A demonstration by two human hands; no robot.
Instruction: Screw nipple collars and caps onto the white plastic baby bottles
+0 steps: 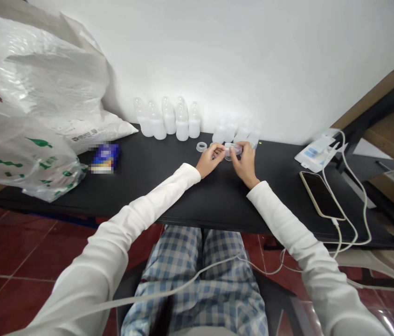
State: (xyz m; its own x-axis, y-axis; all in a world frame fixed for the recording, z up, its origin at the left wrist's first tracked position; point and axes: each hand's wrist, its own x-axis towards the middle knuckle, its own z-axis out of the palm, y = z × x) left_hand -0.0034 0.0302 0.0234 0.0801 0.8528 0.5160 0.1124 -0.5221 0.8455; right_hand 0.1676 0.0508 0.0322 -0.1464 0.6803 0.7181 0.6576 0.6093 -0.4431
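Head: left hand (210, 161), right hand (246, 166) pinch clear ring (233, 149); bag (25, 161) print illegible.

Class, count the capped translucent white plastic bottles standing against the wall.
5 capped translucent bottles, in a row at the black desk's back edge, left of the loose clear ring; a sixth may hide behind.

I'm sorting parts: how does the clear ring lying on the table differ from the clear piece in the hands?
The clear ring lies flat on the black table, untouched; the clear piece is held between the left hand and right hand. The ring looks smaller, with an open middle; the piece looks wider, partly hidden by fingers. Both are see-through plastic.
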